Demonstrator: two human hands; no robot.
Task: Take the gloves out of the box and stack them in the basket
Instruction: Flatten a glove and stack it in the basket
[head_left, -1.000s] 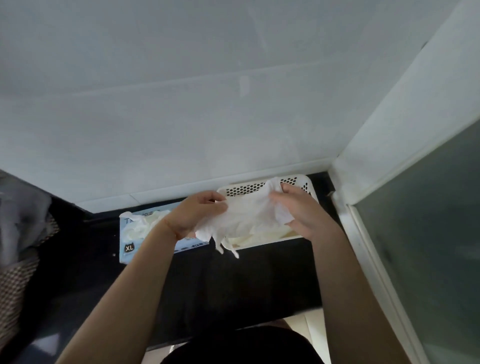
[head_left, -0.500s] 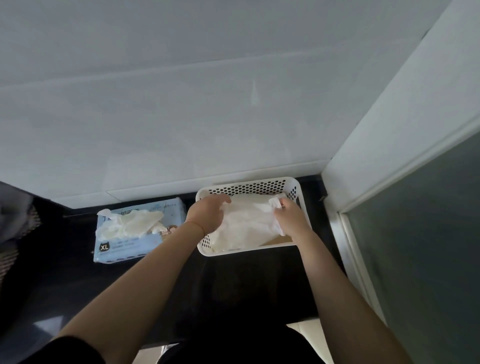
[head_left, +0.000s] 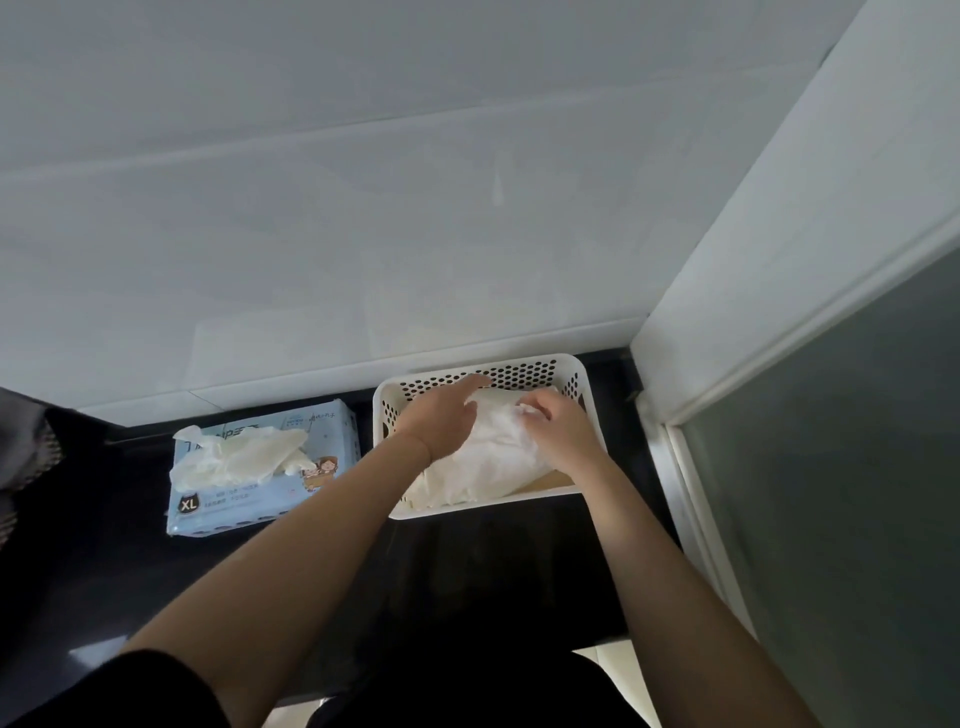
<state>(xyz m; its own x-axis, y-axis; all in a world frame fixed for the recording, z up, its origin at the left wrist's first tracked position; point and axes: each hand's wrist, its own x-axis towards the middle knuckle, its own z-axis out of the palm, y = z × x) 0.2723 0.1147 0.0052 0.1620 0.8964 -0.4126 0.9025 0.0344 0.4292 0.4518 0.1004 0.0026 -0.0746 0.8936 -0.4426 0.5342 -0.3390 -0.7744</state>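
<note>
The task looks partly done, as a judgement from how things lie: a pile of white gloves (head_left: 483, 462) already sits in the basket (head_left: 524, 508), and the box (head_left: 260, 467) off to the left of the left fingers has more gloves (head_left: 239, 457) spilling from its opening, so there is more to fetch. How many remain inside the box cannot be told. Both hands are down in the basket on the pile. The left hand (head_left: 441, 421) lies flat across the pile's left side, fingers straight and stretched toward the perforated far wall, pressing the gloves down rather than gripping them. The right hand (head_left: 558, 431) is on the right side of the pile with its fingers curled inward at the bunched top edge of the uppermost glove; they seem to pinch that edge, though the folds hide the exact hold. The step in hand seems to be settling the newest glove flat on the stack. A second ago the glove was held up between both hands above the basket's near rim, its finger ends dangling; half a second ago it was already down inside. Since then the left hand has flattened and reached farther back, while the right hand has drawn in toward the middle. The box and basket lie on the dark table (head_left: 130, 571) as before.
</note>
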